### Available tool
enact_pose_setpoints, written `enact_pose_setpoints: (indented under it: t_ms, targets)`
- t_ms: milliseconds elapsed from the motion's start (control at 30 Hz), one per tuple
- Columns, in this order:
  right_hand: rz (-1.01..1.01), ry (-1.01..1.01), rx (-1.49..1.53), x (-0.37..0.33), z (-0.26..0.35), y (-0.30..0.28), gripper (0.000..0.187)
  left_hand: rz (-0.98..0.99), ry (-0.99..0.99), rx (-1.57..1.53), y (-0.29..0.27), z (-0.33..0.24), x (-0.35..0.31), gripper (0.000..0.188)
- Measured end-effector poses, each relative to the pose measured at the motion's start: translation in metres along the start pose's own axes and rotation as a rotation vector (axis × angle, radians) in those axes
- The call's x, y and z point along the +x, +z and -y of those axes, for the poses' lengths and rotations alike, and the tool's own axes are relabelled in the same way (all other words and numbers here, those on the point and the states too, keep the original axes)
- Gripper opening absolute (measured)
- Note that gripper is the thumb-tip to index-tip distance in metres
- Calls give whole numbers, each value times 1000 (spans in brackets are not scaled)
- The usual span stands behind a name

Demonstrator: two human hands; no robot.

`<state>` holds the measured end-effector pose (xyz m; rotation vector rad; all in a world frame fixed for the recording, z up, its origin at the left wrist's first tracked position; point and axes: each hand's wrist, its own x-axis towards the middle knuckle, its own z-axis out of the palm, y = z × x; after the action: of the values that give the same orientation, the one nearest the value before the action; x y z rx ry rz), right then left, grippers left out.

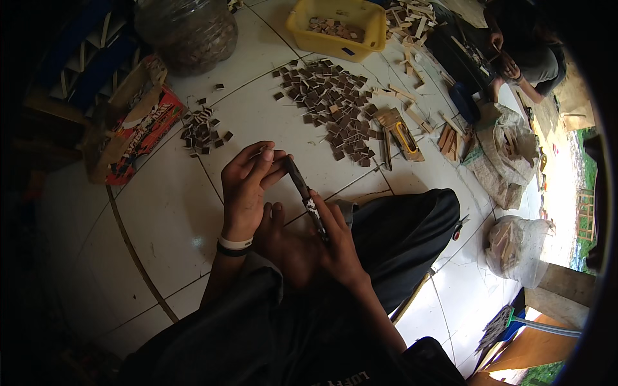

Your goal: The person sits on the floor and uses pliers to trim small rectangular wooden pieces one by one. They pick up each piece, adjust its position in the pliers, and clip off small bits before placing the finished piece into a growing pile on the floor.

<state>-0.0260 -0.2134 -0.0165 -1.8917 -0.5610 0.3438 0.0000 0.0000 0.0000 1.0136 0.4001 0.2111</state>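
Above my lap, my right hand (336, 248) is wrapped round a narrow dark rod-like tool (299, 180) with a white patch near its middle; its exact kind does not show. The rod slants up and to the left, its far end at the fingertips of my left hand (244, 193). The thumb of that hand is pressed against its fingers in a pinch, and whatever may be between them is too small to make out. Beyond my hands lies a wide pile of small dark square pieces (331, 103). A smaller heap of similar pieces (205, 128) sits left of it.
A yellow tub (302, 44) holds more pieces. Beside the pile lies a yellow-handled tool (404, 138); wood strips (412, 22) are scattered behind. A red cardboard box (145, 138) stands left, a sack (505, 154) right. Small scissors (459, 228) lie by my knee. Another person (524, 48) sits far right.
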Motion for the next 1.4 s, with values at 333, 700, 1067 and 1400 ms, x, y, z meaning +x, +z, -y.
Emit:
enact_pose_setpoints:
  t_ms: [333,700,1067,1400]
  targets:
    - [-3,13,22,-1,0,-1,86,-21,-17,1,-1,3,0,28]
    - [15,39,47,-1,4,0,97,74,-132,-18,5,11,-1,47]
    - [319,288,793,-16,-13,-15,78,273,-342,-252,-19,22,7,44]
    - [338,265,845,-15,-17,-15,80,307,-302,-149,-23,18,5,56]
